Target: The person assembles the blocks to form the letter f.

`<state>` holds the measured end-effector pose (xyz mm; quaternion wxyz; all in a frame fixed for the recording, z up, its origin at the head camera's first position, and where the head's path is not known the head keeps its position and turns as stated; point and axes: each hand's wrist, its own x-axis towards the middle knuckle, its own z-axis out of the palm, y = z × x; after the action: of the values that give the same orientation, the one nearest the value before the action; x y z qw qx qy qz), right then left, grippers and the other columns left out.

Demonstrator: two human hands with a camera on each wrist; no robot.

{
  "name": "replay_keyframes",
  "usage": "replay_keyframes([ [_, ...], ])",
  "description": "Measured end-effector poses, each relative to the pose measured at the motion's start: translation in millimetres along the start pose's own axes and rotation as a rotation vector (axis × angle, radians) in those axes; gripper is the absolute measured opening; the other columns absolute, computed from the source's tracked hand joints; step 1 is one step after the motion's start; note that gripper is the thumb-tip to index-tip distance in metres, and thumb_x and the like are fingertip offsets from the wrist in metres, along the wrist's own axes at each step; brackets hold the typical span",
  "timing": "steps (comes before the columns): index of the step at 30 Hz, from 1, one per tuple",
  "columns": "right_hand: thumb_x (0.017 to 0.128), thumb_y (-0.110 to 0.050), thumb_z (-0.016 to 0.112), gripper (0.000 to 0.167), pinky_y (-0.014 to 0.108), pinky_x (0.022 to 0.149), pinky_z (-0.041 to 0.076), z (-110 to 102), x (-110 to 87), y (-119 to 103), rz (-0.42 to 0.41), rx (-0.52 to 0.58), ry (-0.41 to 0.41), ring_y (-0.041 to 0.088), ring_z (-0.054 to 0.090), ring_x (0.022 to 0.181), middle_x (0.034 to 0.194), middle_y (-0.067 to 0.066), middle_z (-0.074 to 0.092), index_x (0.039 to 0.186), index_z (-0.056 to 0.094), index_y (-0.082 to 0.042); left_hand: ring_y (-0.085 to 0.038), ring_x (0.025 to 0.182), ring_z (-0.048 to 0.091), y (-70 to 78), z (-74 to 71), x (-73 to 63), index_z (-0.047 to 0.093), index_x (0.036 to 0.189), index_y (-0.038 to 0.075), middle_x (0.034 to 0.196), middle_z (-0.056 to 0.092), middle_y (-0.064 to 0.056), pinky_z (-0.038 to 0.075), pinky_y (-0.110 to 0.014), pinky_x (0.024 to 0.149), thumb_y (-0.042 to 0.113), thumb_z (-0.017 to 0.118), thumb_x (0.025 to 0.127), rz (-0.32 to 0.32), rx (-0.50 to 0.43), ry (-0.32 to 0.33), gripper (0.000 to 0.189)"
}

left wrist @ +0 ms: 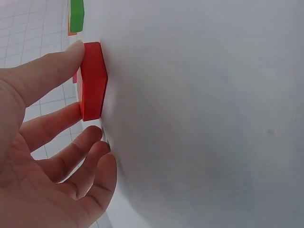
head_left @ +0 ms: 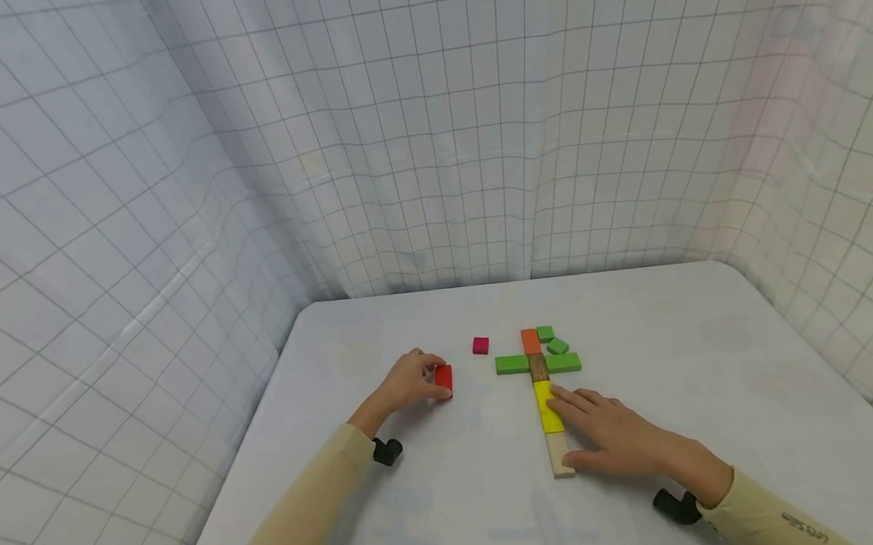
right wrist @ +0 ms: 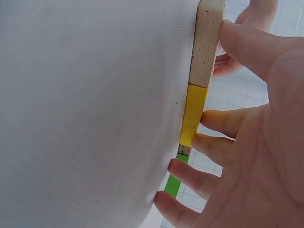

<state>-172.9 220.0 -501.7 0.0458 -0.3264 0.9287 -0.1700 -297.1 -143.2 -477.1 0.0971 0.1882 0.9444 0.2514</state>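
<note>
My left hand (head_left: pixel 409 381) pinches a red block (left wrist: pixel 94 80) by its two ends, between thumb and index finger, close over the table. The other fingers of that hand are loosely bent beside it. My right hand (head_left: pixel 613 430) lies with fingers spread over a row of blocks. Its thumb touches the plain wooden block (right wrist: pixel 206 45), and two fingertips are on the yellow block (right wrist: pixel 193 111). Beyond the yellow one, the row runs on with a brown block (head_left: pixel 538 367) and an orange block (head_left: pixel 531 341). Green blocks (head_left: pixel 513 364) extend to either side of the brown one.
A small crimson block (head_left: pixel 481 346) lies between the red block and the row. Two small green pieces (head_left: pixel 558 346) sit right of the orange block. All rest on a white table (head_left: pixel 634 310), with white gridded curtains (head_left: pixel 473 137) hanging behind and at both sides.
</note>
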Motion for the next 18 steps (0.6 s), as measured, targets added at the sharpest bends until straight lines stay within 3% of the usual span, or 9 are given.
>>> replay_keyframes([
  [18,0.094,-0.064,0.057,0.085,0.064,0.103,0.037,0.1,-0.4,-1.5,0.003,0.001,-0.003,0.037,0.03,0.144,0.166,0.007,0.022,0.158,0.034,-0.013,-0.023,0.098,0.054,0.4,7.7,-1.8,0.055,0.124,0.023,0.111,0.059,-0.004,0.053,-0.037,0.076,0.017,0.084,0.081,-0.018,-0.171,-0.005,0.052],
])
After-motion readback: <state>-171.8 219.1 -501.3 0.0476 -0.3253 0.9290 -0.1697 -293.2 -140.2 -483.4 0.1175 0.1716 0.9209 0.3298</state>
